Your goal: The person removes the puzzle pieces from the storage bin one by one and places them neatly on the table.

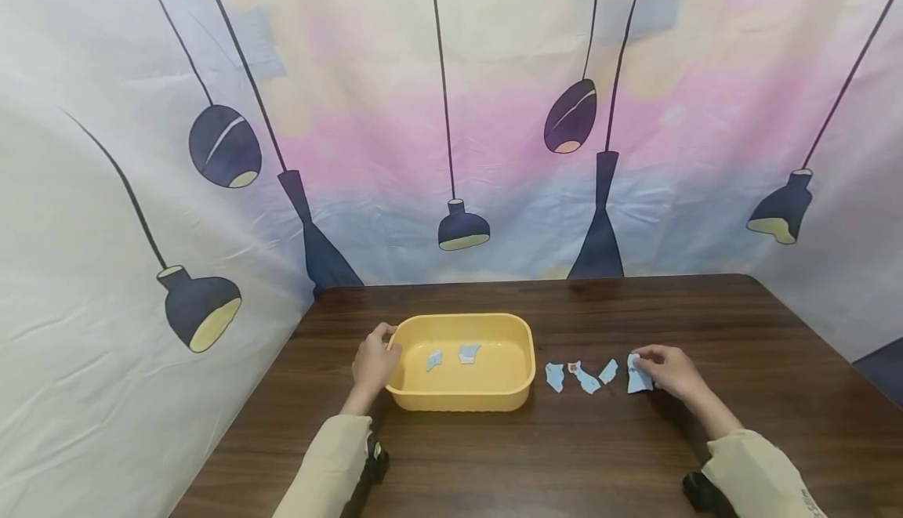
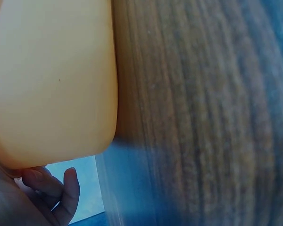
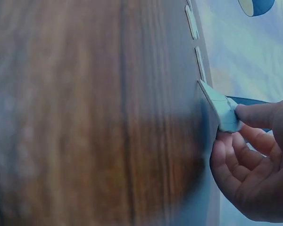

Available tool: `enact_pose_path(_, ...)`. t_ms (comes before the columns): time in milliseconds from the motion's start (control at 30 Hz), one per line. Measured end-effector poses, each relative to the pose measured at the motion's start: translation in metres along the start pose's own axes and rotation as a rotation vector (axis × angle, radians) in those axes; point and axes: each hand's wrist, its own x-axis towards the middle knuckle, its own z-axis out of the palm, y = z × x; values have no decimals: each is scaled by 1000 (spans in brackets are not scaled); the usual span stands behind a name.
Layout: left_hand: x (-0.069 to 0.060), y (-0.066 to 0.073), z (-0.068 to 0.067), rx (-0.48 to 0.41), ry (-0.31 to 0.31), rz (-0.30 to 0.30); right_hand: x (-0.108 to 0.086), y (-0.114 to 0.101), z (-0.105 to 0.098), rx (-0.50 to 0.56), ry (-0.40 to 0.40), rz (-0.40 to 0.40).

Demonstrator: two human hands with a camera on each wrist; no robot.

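Note:
My left hand [image 1: 374,363] grips the left end of a yellow plastic basin [image 1: 460,401] by its rim. Its curled fingers show under that rim in the left wrist view, beside the basin's smooth outer wall [image 2: 52,84]. Inside lie two torn light-blue paper pieces, one small scrap [image 1: 433,359] and one wider scrap [image 1: 469,353]. To the basin's right, my right hand [image 1: 670,369] pinches a larger torn paper piece [image 1: 638,381] between thumb and fingers. The right wrist view shows this pinched piece [image 3: 221,110] tilted up from the tabletop.
Three more torn scraps lie in a row between basin and right hand: a left one [image 1: 554,377], a middle one with a reddish corner [image 1: 586,379] and a narrow one [image 1: 608,371]. All rest on a dark wooden table [image 1: 550,463]. A lamp-printed curtain [image 1: 395,150] hangs behind.

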Motion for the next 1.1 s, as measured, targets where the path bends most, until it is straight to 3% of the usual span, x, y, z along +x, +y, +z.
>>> enact_pose_path(200,1,0,1,1,2,0,2,1,-3,-34,-56,37)
enact_pose_path(467,1,1,2,-3,7,-4,2,-5,-2,-116,-29,3)
enact_pose_path(800,0,2,0,8,0,-11,3,-38,17,6,18,-4)
enact_pose_path(1100,-1,2,-1,9,7,-11,10,-86,47,172,-55,-95)
